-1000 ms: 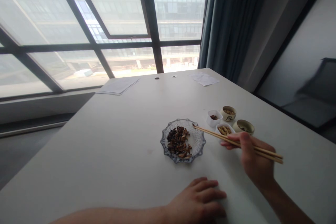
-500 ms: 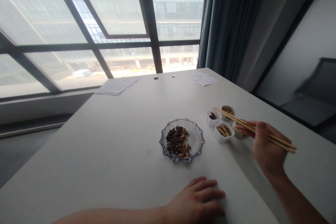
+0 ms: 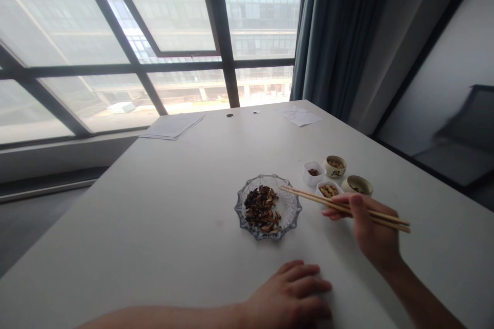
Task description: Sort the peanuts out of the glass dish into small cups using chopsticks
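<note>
A pair of wooden chopsticks (image 3: 320, 199) is held in my right hand (image 3: 370, 231), fingers closed round them. Their tips hang over the right side of a scalloped glass bowl (image 3: 295, 216), and nothing shows between them. In that bowl lies a heap of dark seeds or nuts in striped shells (image 3: 262, 211). My left hand (image 3: 291, 290) rests on the table with fingers spread, in front of the bowl and holding nothing. Partly behind the chopsticks and right fingers is a white square cup of peanuts (image 3: 328, 190).
Beside the peanuts stand a white cup with dark pieces (image 3: 313, 172), a ceramic cup with a black character (image 3: 335, 166) and another ceramic cup (image 3: 358, 183). Papers (image 3: 172, 126) lie at the table's far left, a crumpled sheet (image 3: 301, 115) at the far right.
My right hand has moved left with the chopsticks, from above the small cups to the glass bowl. The dark piece at the chopstick side of the white cup now lies lower. My left hand stayed put.
</note>
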Demonstrator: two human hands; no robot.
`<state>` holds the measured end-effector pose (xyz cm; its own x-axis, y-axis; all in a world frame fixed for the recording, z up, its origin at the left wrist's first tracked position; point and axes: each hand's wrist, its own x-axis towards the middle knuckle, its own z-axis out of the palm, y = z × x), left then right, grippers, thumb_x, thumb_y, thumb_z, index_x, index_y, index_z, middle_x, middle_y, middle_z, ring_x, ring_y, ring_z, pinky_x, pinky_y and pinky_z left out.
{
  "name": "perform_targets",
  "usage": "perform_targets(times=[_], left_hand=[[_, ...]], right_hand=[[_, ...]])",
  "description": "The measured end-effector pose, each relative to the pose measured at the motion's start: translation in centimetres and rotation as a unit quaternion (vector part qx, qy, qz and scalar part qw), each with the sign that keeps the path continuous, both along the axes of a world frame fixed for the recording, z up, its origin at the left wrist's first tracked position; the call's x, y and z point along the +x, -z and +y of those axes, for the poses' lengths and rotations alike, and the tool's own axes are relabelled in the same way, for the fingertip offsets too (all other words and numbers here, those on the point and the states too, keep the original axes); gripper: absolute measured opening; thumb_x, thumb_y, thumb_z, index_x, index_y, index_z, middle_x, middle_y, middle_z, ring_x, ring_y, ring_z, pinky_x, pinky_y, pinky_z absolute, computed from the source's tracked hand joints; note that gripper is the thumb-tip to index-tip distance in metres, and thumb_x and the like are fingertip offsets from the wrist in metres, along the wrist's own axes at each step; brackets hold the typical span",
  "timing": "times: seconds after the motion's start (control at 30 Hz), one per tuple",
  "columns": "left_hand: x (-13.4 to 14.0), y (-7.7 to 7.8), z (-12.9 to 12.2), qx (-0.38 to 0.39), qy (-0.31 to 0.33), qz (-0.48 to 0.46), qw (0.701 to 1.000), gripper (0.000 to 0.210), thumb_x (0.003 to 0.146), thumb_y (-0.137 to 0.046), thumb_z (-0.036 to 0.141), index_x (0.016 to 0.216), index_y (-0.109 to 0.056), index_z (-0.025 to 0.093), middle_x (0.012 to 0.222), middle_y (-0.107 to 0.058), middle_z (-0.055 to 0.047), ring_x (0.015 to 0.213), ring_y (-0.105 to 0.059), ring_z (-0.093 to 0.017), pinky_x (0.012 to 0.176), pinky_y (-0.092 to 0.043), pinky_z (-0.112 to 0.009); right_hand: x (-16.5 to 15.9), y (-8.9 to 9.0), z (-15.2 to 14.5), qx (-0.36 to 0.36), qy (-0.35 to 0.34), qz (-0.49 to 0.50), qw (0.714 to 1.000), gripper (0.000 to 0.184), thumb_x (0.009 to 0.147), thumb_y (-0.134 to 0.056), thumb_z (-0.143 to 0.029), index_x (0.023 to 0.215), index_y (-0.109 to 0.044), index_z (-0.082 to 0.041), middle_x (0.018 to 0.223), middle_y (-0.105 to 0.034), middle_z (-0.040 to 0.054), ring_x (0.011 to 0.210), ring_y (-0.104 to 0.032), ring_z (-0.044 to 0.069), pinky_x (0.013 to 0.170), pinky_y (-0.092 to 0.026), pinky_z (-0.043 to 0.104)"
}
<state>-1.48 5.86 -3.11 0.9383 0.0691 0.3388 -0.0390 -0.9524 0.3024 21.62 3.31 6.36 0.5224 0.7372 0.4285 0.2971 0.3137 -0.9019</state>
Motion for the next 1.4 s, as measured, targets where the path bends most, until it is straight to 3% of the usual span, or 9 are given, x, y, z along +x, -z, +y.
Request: perform_targets(times=[0.23,0.47,0.7,1.03,1.2,1.4], left_hand=[[0.0,-0.1,0.0,0.0,0.001,0.024,1.0,0.027,0.113,-0.052,0.046,0.125,-0.067,0.028,0.153,-0.063,0.004,0.149,-0.05,-0.021,0.129,-0.032,-0.036],[-0.1,-0.2,0.0,-0.012,0.003,0.026,1.0,0.028,0.113,-0.051,0.046,0.125,-0.067,0.027,0.154,-0.062,0.003,0.15,-0.049,-0.021,0.13,-0.031,-0.037],[-0.1,-0.4,-0.1,-0.003,0.003,0.033,0.999,0.028,0.113,-0.051,0.046,0.126,-0.067,0.028,0.155,-0.061,0.004,0.15,-0.049,-0.021,0.129,-0.033,-0.037],[-0.1,-0.7,0.0,-0.026,0.004,0.033,0.999,0.027,0.112,-0.051,0.046,0.124,-0.066,0.027,0.153,-0.063,0.002,0.15,-0.049,-0.021,0.129,-0.032,-0.036],[-0.1,-0.8,-0.1,-0.028,0.003,0.034,0.999,0.025,0.112,-0.054,0.044,0.124,-0.067,0.027,0.152,-0.063,0.002,0.15,-0.049,-0.021,0.129,-0.032,-0.036],[0.0,-1.0,-0.2,-0.018,0.002,0.039,0.999,0.024,0.11,-0.057,0.043,0.124,-0.067,0.027,0.151,-0.064,0.001,0.149,-0.05,-0.021,0.128,-0.034,-0.036]], right_hand=[[-2.1,0.0,-0.5,-0.086,-0.095,0.009,0.992,0.043,0.098,-0.069,-0.056,0.08,-0.079,-0.017,0.065,-0.077,0.0061,0.053,-0.073,0.018,0.053,-0.06,0.024],[-2.2,0.2,-0.4,-0.083,-0.118,-0.006,0.99,0.041,0.101,-0.067,-0.051,0.081,-0.081,-0.018,0.068,-0.079,0.0074,0.058,-0.076,0.02,0.056,-0.063,0.027],[-2.6,0.4,-0.3,-0.06,-0.071,-0.004,0.996,0.045,0.099,-0.067,-0.056,0.078,-0.08,-0.018,0.068,-0.079,0.0064,0.058,-0.077,0.021,0.056,-0.063,0.027],[2.2,-0.8,0.7,0.061,0.149,-0.02,0.987,0.043,0.102,-0.064,-0.053,0.086,-0.078,-0.015,0.074,-0.08,0.0082,0.06,-0.079,0.022,0.058,-0.066,0.031],[3.9,-0.2,1.5,0.054,0.15,0.024,0.987,0.043,0.097,-0.07,-0.056,0.088,-0.076,-0.014,0.078,-0.081,0.009,0.064,-0.079,0.021,0.063,-0.067,0.03],[2.9,-0.2,1.1,0.064,0.128,0.023,0.989,0.043,0.098,-0.069,-0.056,0.091,-0.078,-0.014,0.08,-0.081,0.0098,0.066,-0.08,0.023,0.064,-0.068,0.032]])
